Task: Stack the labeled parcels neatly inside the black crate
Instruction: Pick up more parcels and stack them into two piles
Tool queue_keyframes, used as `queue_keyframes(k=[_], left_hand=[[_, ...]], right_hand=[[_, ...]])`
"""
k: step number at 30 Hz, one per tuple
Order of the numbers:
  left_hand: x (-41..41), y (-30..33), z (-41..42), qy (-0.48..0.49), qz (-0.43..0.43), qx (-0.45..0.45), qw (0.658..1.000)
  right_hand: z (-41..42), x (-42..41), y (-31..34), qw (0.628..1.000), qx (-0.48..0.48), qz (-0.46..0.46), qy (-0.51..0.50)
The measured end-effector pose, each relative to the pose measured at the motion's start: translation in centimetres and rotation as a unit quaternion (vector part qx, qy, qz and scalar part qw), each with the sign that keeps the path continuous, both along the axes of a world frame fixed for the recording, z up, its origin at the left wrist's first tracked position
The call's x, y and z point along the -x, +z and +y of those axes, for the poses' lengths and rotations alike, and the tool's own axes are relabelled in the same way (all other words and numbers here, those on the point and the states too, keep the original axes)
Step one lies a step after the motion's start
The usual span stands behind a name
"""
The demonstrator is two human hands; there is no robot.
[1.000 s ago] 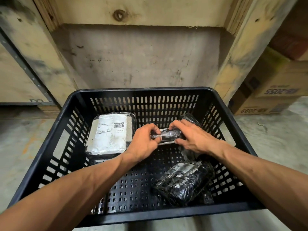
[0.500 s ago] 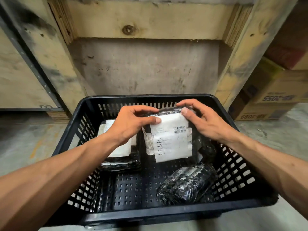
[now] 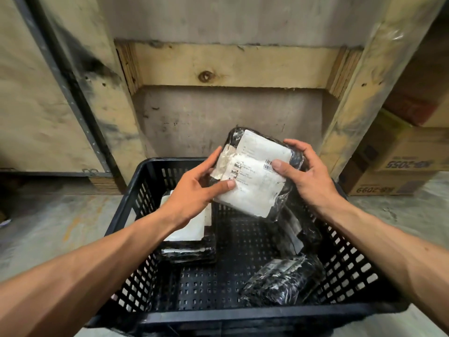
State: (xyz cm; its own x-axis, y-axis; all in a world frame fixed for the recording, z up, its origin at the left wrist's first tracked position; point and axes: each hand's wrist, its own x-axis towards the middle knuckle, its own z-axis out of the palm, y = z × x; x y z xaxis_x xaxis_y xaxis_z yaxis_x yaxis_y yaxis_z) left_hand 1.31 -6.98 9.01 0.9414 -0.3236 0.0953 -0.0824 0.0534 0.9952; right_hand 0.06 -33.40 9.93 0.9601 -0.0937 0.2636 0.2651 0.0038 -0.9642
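Observation:
A black slotted crate (image 3: 243, 314) stands on the concrete floor in front of me. Both hands hold one black-wrapped parcel with a white label (image 3: 252, 176) above the crate's far side, label towards me and tilted. My left hand (image 3: 194, 193) grips its left edge, my right hand (image 3: 306, 173) its right edge. Inside the crate, a labeled parcel stack (image 3: 192, 237) lies at the left, partly hidden by my left wrist. Another wrapped parcel (image 3: 281, 280) lies at the near right, and one (image 3: 298, 229) leans against the right wall.
A large wooden crate (image 3: 218, 69) stands right behind the black crate. Stacked cardboard boxes (image 3: 398, 161) sit at the right. Bare concrete floor (image 3: 53, 224) lies to the left.
The parcel in both hands has risen from inside the crate to above its far rim and turned label-up towards me. My view has tilted upward.

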Motion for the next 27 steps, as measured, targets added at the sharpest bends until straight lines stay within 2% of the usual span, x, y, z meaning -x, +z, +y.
queue_keyframes(k=[7, 14, 19, 23, 27], left_hand=[[1.4, -0.6, -0.6, 0.05, 0.055, 0.101, 0.992], [2.6, -1.2, -2.4, 0.105, 0.103, 0.121, 0.982], [3.0, -1.4, -2.7, 0.098, 0.11, 0.064, 0.987], [3.3, -1.7, -2.5, 0.054, 0.083, -0.071, 0.993], [3.3, -2.2, -2.4, 0.038, 0.095, -0.115, 0.988]], right_hand=[[2.0, 0.6, -1.9, 0.996, 0.068, 0.051, 0.013], [2.7, 1.8, -2.6, 0.977, 0.196, 0.063, 0.057], [1.1, 2.5, -2.8, 0.948, 0.285, 0.096, 0.104], [0.1, 3.3, -3.9, 0.942, 0.279, 0.14, 0.125], [-0.9, 3.6, -4.5, 0.925, 0.299, 0.174, 0.159]])
